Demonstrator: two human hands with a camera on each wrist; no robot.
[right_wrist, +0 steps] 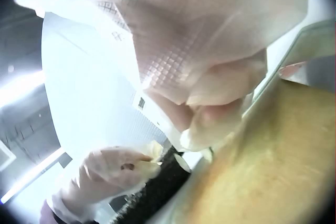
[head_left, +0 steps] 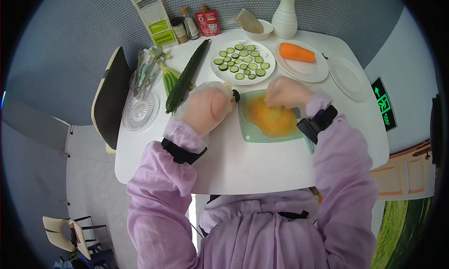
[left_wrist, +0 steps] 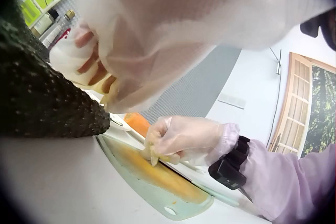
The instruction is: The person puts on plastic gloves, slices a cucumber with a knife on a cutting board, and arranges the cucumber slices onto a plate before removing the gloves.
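Observation:
Both hands wear thin clear plastic gloves. My left hand (head_left: 206, 107) holds a pale yellowish piece (right_wrist: 156, 150) at its fingertips, its kind unclear. Beside that hand lies a dark cucumber with a pale cut end (right_wrist: 182, 163), mostly hidden by the hand in the head view. Over the green cutting board (head_left: 249, 137), my right hand (head_left: 291, 93) has curled fingers pinching a soft, pale-yellow bit (left_wrist: 154, 153). An orange-yellow stain (head_left: 269, 117) covers much of the board. A knife with a green handle (head_left: 309, 146) lies at the board's right side, partly under the right wrist.
A whole cucumber (head_left: 188, 77) and green stalks (head_left: 169, 77) lie left. Behind the board stand a plate (head_left: 216, 75) of cucumber slices and a plate (head_left: 320, 74) with a peeled carrot (head_left: 297, 52). Glass dishes (head_left: 139, 112), a grater (head_left: 156, 18), bottles and a vase (head_left: 285, 18) line the edges.

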